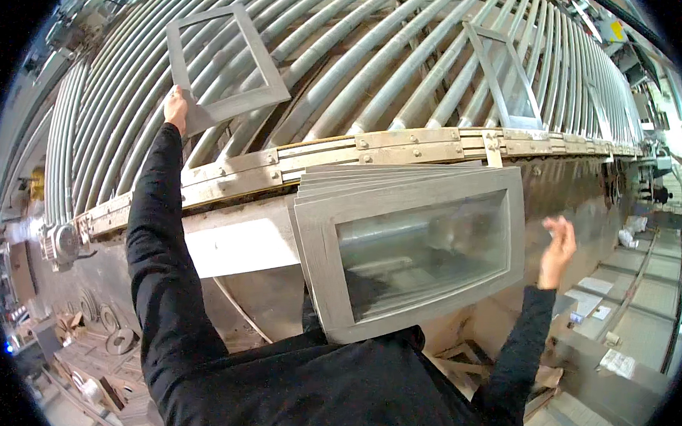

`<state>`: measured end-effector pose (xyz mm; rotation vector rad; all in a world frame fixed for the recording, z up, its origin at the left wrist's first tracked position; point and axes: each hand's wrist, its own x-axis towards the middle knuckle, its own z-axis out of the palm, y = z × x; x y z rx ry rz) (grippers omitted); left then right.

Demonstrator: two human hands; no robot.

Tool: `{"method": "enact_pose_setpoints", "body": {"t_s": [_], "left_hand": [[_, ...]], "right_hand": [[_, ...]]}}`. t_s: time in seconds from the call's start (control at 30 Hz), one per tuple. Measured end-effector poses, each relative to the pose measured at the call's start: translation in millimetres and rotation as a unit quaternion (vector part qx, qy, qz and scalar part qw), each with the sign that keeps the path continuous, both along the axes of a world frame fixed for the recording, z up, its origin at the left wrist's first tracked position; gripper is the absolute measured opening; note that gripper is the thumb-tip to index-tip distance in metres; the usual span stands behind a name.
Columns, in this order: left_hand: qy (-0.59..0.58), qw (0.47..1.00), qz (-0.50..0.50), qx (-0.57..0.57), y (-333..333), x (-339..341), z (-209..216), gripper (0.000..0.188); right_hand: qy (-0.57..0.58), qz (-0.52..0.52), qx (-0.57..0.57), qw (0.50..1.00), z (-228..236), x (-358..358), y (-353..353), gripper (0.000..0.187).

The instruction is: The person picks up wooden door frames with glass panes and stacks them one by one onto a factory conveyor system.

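Note:
My left hand (175, 110) reaches out over the conveyor and grips the near left corner of a grey rectangular frame (260, 51). That frame lies on the metal rollers, which show through its middle. Close in front of my body leans a stack of several grey frames (419, 200), slightly fanned at the top left. The front one has a reflective, glass-like pane. Just off the stack's right side, my right hand (559, 251) is raised with loosely bent fingers, and nothing shows in it.
A wide roller conveyor (379, 76) stretches across the far side, edged by a bolted, worn rail (410, 146). Another grey frame (521, 122) lies on it at right. A white sheet-like surface (239, 246) sits left of the stack. Round discs (121, 341) rest at lower left.

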<state>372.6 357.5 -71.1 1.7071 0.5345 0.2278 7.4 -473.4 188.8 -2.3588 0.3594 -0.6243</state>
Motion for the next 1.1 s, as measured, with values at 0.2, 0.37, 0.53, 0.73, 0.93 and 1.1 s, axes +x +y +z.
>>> {"method": "enact_pose_setpoints", "body": {"t_s": [0.2, 0.37, 0.53, 0.73, 0.93, 1.1], "left_hand": [[0.105, 0.891, 0.031, 0.44, 134.7, 50.4, -41.6, 0.045], [0.091, 0.846, -0.069, 0.521, 71.4, 45.0, -5.3, 0.038], [-0.011, 0.901, -0.193, 0.388, -49.0, -56.4, 52.4, 0.048], [-0.004, 0.952, -0.268, 0.145, -191.9, -260.9, 141.4, 0.051], [0.115, 0.972, -0.185, 0.092, -287.2, -436.9, 187.6, 0.057], [0.278, 0.927, -0.227, 0.11, -325.0, -498.8, 181.6, 0.053]], "right_hand": [[0.009, -0.184, 0.12, 0.975, -36.1, -111.7, -76.1, 0.04], [-0.065, -0.142, 0.183, 0.97, -60.8, -130.2, -74.0, 0.027], [-0.005, -0.065, 0.117, 0.991, -59.0, -77.1, -31.0, 0.032], [0.173, 0.04, -0.15, 0.973, -44.4, -47.6, 2.8, 0.068], [0.126, 0.019, -0.173, 0.977, -53.3, -41.5, -8.5, 0.066], [0.08, 0.009, -0.137, 0.987, -57.3, -46.9, -18.4, 0.055]]}}
